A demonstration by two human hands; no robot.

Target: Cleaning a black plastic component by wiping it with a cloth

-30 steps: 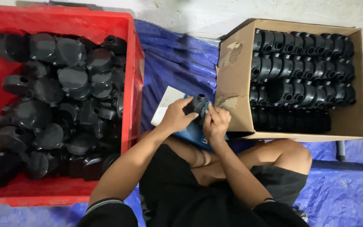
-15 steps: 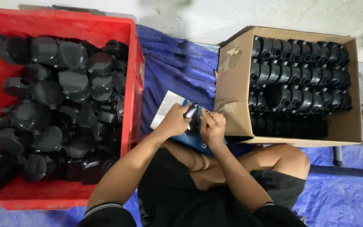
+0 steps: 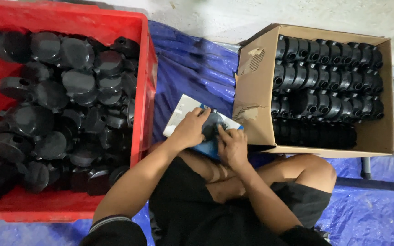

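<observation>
Black part mostly covered by the left hand and right hand (shape unclear), white-and-blue booklet half hidden beneath them, red crate cut off at nine o'clock, lowest row in cardboard box lost in shadow.

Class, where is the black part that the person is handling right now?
In the head view, the black part sits centre frame, between left hand and right hand, beside the cardboard box.

Sat on a blue tarp: red crate heaped with black round parts, cardboard box packed with rows.
</observation>
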